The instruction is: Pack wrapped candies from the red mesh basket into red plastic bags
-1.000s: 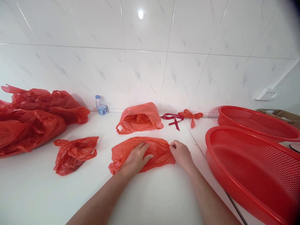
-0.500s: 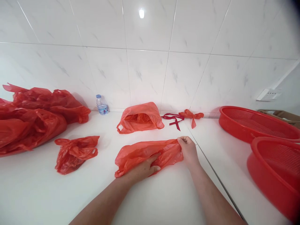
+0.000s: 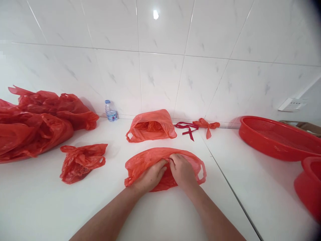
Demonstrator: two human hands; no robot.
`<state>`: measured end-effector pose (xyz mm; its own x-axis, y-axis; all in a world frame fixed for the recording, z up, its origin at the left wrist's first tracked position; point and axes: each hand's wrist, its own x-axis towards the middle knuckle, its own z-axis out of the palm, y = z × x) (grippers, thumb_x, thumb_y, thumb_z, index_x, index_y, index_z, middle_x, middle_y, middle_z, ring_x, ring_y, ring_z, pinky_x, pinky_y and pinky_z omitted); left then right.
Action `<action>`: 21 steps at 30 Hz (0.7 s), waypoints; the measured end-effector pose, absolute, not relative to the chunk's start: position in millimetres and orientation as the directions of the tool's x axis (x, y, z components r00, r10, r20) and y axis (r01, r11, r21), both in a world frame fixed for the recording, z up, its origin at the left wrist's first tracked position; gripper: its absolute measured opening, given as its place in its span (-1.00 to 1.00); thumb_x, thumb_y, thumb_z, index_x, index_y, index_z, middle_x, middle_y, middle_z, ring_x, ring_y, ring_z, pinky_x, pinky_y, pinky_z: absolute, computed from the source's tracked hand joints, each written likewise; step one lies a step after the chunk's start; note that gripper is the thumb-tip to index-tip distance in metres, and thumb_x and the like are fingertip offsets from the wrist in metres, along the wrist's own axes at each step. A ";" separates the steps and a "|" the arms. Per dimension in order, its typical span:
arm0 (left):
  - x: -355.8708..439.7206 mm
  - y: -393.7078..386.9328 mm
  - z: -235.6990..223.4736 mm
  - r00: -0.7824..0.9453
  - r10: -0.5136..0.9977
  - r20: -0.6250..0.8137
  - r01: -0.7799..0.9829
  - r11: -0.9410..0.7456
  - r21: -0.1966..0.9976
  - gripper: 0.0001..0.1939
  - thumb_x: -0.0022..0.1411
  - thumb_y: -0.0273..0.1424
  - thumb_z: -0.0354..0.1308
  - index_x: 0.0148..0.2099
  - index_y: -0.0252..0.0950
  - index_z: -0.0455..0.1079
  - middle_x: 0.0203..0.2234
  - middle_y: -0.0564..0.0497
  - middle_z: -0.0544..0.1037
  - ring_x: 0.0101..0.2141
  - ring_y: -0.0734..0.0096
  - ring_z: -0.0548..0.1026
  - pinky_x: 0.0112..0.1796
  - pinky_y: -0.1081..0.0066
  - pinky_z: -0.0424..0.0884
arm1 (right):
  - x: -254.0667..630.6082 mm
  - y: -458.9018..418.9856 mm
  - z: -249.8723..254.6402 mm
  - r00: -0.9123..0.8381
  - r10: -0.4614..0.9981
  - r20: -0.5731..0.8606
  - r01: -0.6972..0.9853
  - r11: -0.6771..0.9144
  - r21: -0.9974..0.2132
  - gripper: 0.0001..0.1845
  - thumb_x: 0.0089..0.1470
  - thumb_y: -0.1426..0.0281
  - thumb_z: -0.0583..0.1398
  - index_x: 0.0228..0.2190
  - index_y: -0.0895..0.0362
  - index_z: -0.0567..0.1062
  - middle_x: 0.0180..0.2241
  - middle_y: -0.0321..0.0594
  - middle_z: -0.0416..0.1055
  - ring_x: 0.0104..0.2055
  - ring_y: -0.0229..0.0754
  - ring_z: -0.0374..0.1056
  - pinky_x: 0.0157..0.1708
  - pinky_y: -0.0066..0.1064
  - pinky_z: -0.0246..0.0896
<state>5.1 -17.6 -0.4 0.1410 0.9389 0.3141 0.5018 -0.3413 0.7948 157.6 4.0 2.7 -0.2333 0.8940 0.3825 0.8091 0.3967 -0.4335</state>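
Observation:
A thin red plastic bag (image 3: 140, 160) lies flat on the white counter (image 3: 175, 214) in front of me. My left hand (image 3: 149, 176) and my right hand (image 3: 182, 170) meet at its middle, fingers curled and pinching the plastic. One handle loop of the bag sticks out to the right of my right hand. Behind it sits a second red bag (image 3: 150, 126) with its mouth open towards me.
A crumpled red bag (image 3: 81, 161) lies at the left, a big heap of red bags (image 3: 37, 124) beyond it. A small water bottle (image 3: 110, 111) and red ribbons (image 3: 198, 126) rest by the tiled wall. Two red baskets (image 3: 276, 139) stand at the right.
My right hand left the bag's right end and came in to meet the left hand at the bag's middle. The view shifted, so the baskets sit farther right.

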 end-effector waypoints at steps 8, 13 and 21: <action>-22.4 -0.8 13.2 -0.130 0.887 0.442 0.629 -0.270 0.729 -0.56 0.25 -0.30 -0.01 0.18 -0.09 0.15 0.09 -0.03 0.36 -0.18 0.31 0.49 -0.29 0.34 0.45 | 188.1 8.3 13.8 -0.280 0.959 0.035 0.690 0.226 -0.687 -0.46 -0.03 0.36 0.19 0.03 -0.14 0.30 -0.12 -0.27 0.46 -0.23 -0.15 0.41 -0.42 -0.42 0.21; -32.3 6.9 11.0 -0.134 0.818 0.559 0.793 -0.250 0.556 -0.60 0.20 -0.32 0.07 0.10 -0.12 0.26 0.13 -0.08 0.28 0.08 0.07 0.29 -0.02 0.09 0.31 | 195.6 4.5 22.8 -0.316 0.949 0.000 0.704 0.234 -0.671 -0.67 -0.03 0.31 0.20 -0.15 -0.11 0.46 -0.17 -0.28 0.48 -0.27 -0.14 0.42 -0.42 -0.41 0.19; -20.4 7.4 1.7 -0.331 0.824 0.461 0.555 -0.225 0.801 -0.31 0.11 -0.26 0.17 0.25 -0.13 0.01 0.16 -0.18 0.14 0.10 0.10 0.25 -0.02 0.08 0.33 | 177.6 4.3 20.7 -0.163 0.952 0.258 0.763 0.287 -0.579 -0.82 0.14 0.31 0.06 -0.36 0.06 0.45 -0.39 -0.25 0.47 -0.37 -0.19 0.37 -0.40 -0.39 0.20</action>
<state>-20.4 7.4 1.7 -0.3307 0.8237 0.4606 0.5546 -0.2252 0.8011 177.6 4.3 20.7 -0.1633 0.9524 0.2576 0.7627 0.2875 -0.5793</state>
